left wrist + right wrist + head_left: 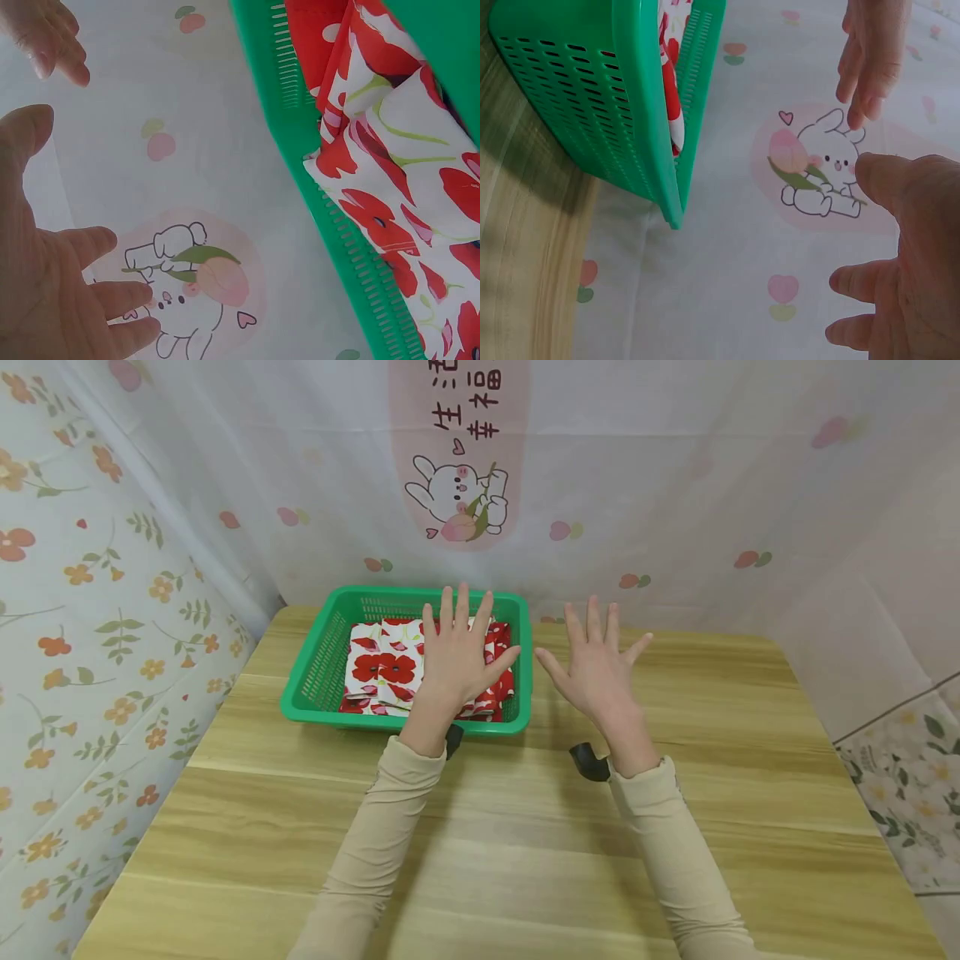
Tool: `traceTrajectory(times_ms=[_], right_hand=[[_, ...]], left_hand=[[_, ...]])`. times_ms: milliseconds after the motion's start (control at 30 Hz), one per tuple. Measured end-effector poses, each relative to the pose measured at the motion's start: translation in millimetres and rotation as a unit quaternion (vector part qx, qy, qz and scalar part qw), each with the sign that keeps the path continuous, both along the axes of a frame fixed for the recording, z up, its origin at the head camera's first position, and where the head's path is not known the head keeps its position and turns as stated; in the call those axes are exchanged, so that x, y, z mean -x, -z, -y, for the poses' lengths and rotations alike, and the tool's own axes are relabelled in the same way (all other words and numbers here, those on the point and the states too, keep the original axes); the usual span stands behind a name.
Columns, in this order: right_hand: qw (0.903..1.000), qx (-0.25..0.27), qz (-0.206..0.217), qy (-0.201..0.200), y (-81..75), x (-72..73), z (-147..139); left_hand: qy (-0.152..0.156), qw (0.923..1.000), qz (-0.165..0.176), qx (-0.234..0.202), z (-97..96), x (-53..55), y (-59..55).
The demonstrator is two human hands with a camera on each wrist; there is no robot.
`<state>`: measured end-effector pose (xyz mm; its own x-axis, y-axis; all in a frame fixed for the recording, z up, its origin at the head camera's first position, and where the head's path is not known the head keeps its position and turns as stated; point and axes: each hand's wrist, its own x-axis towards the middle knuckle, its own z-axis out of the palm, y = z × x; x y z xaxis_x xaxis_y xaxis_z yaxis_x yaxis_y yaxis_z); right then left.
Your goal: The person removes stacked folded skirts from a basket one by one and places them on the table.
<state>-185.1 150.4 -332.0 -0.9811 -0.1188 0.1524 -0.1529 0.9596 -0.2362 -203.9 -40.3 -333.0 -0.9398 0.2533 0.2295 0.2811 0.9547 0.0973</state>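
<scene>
My left hand [456,664] hovers over the right part of a green plastic basket [300,714], palm down with fingers spread. Inside the basket lie folded cloths [397,668], white with red flowers, and a red one with white dots [307,37] at one end. To the right of the basket, my right hand [596,681] is held above the table with its fingers fanned out. Neither hand holds anything. In the left wrist view the left hand [60,285] shows apart from the basket's rim. The right wrist view shows the right hand [922,255] likewise apart from the basket.
The basket stands on a wood-grain table [495,860] near its back edge. Behind it hangs a white curtain [660,485] printed with a rabbit and fruit. A flower-patterned curtain [97,635] borders the left side. Black wrist-worn pieces [590,762] sit at both cuffs.
</scene>
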Motion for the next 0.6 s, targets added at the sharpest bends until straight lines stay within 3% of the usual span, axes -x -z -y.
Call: traceTrajectory(times_ms=[300, 600], right_hand=[[0.9999, -0.013, 0.001, -0.007, -0.7, 0.3, 4.6], [0.9995, -0.019, 0.000, -0.024, -1.2, 5.4, 18.6]], left_hand=[[-0.008, 0.9998, 0.016, 0.004, 7.5, -0.7, 1.6], [-0.036, 0.9986, 0.038, 0.008, 39.1, 3.6, 2.3]])
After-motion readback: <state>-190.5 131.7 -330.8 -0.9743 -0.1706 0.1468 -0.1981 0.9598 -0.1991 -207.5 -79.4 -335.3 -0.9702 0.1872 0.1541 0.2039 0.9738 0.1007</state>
